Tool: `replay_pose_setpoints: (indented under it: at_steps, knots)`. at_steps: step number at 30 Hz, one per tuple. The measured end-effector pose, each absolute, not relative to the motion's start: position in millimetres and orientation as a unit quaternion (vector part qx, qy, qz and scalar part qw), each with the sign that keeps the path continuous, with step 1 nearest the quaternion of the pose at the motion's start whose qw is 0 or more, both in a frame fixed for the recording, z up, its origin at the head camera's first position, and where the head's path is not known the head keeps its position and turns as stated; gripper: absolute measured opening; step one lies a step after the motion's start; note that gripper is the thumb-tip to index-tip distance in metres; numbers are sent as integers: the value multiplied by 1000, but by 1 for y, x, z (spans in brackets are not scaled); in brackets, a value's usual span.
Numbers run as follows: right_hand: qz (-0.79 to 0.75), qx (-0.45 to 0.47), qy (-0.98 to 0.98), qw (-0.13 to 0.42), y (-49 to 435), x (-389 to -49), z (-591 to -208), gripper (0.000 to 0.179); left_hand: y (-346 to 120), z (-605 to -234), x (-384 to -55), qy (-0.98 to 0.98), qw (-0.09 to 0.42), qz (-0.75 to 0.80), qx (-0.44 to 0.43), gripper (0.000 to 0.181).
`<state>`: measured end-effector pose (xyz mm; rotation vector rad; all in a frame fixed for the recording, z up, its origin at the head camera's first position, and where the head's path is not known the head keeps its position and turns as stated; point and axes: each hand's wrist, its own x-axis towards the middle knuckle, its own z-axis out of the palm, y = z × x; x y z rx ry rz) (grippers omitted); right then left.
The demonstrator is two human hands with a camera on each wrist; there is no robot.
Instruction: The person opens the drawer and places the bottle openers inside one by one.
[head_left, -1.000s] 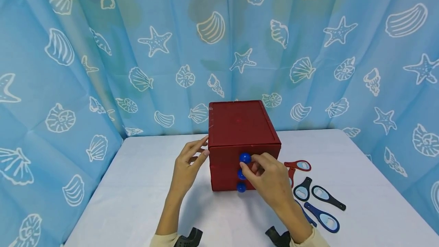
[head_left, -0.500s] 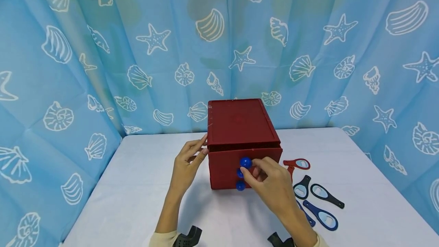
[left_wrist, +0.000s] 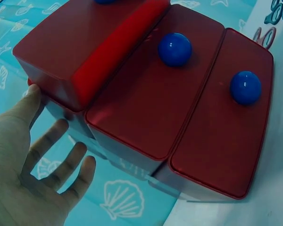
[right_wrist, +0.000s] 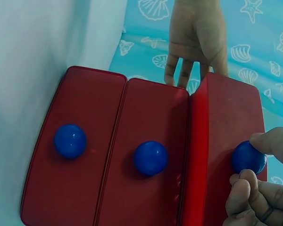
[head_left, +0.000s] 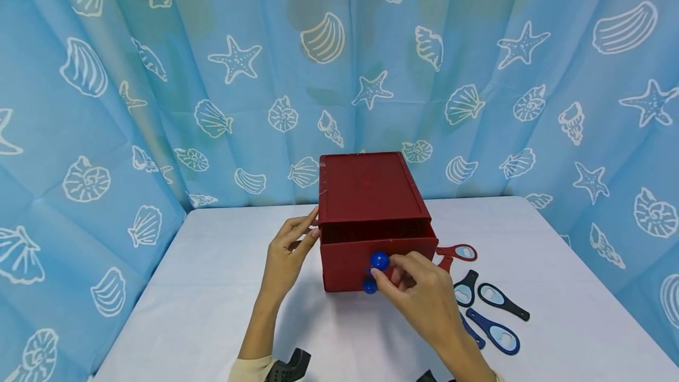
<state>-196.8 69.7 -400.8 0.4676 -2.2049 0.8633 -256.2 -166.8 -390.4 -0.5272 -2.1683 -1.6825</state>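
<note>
A dark red chest of drawers [head_left: 371, 187] with three drawers stands on the table, each front bearing a round blue knob. Its top drawer [head_left: 345, 261] is pulled part way out, and a dark gap shows behind the front. My right hand [head_left: 421, 293] pinches the top knob [right_wrist: 247, 157] between thumb and fingers. The middle knob [right_wrist: 151, 157] and bottom knob [right_wrist: 70, 141] sit on closed drawers. My left hand [head_left: 286, 252] rests its fingertips against the chest's left side near the front; in the left wrist view its fingers [left_wrist: 52, 141] are spread.
Right of the chest lie several bottle openers with flat handles: red [head_left: 464, 252], black [head_left: 504, 301] and blue [head_left: 495, 332]. A white cloth covers the table [head_left: 212, 287]. A blue curtain [head_left: 265, 75] with shell and starfish prints hangs behind and at the sides.
The top drawer has slid out toward me from fully closed, with my right hand drawing its knob. My left hand stays at the chest's side.
</note>
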Motion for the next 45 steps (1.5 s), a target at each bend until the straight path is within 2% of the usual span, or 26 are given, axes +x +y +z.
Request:
replay_pose_setpoints:
  at_steps: [30, 39, 45]
  knots:
    - [333, 135, -871, 335, 71, -172, -410, 27, -165, -394, -262, -768, 164, -590, -186, 43]
    - [330, 117, -878, 327, 69, -159, -405, 25, -164, -394, -255, -766, 140, -602, -176, 45]
    - [338, 141, -869, 332, 71, -160, -401, 26, -166, -390, -257, -759, 143, -610, -177, 45]
